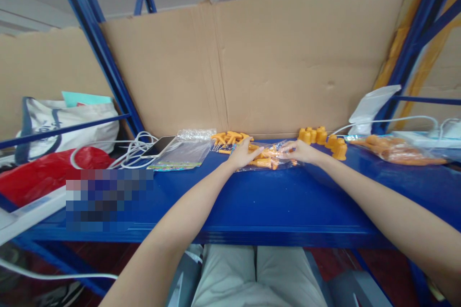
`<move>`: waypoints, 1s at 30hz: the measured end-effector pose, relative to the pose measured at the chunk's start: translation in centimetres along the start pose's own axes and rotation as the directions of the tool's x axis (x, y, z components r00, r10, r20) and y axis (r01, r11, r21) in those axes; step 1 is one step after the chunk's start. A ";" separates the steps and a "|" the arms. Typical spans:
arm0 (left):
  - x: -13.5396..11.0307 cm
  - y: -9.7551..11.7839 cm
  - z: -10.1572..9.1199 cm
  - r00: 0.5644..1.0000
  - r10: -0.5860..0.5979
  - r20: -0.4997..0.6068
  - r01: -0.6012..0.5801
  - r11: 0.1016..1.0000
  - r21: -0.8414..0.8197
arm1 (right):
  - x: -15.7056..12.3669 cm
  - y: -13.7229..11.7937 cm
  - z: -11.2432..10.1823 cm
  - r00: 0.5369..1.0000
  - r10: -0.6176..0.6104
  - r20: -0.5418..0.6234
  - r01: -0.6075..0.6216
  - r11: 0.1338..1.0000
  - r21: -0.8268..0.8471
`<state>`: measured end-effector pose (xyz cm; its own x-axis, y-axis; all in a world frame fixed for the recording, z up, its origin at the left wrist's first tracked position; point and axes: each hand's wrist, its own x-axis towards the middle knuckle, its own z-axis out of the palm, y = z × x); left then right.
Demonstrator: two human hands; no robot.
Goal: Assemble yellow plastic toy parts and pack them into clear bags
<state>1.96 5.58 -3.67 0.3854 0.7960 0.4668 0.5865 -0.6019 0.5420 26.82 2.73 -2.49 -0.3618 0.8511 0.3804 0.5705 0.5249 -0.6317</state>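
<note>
Nearest: bare blue tabletop [252, 206], on the wearer's side of both hands. Then the clear bag [274, 163], lying on the table between left and right fingers, orange plastic pieces inside.

Left hand [240, 155] at the bag's left end, thumb spread away from the fingers; cannot tell whether it grips film or merely rests there. Right hand [301, 150] at the other end, fingertips curled in, apparently pinching the film.

Handling, judged by eye: light load, contents stiff, bag thin, limp and slick. Pieces probably slide about inside, so weight would shift. Film likely tears before any piece breaks. Best hold: gathered film at either end, or a pinch through the film onto a solid piece; a palm beneath for lifting.

Just beyond the left fingers: loose orange pieces [230, 138], heaped. Beyond and right of the right fingers: orange cups [339, 149], clustered. Well right of them, a second bag [392, 147], also orange inside. Farthest, upright cardboard [288, 62].
</note>
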 end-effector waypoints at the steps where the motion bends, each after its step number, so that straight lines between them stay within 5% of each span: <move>1: 0.0 0.0 0.0 1.000 -0.001 0.005 0.001 1.000 0.001 | 0.0 0.0 0.0 1.000 0.013 0.004 -0.013 1.000 -0.002; 12: 0.4 0.0 0.3 0.999 -0.006 0.046 0.005 1.000 0.022 | -0.6 -0.5 -1.0 0.976 0.216 0.018 -0.216 0.976 -0.022; 19: 0.2 0.0 0.6 0.999 0.024 0.026 -0.025 0.998 0.052 | -1.4 -0.7 -2.0 0.864 0.487 0.132 -0.492 0.871 0.007; 30: 0.1 1.1 0.1 0.946 0.324 -0.022 -0.321 0.944 0.069 | -1.8 -1.6 -2.3 0.826 0.539 0.166 -0.562 0.772 0.297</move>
<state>2.73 5.01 -3.11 0.5386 0.5568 0.6323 0.4789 -0.8198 0.3140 28.22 0.40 -0.63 -0.1138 0.9839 -0.1377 0.4249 -0.0771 -0.9019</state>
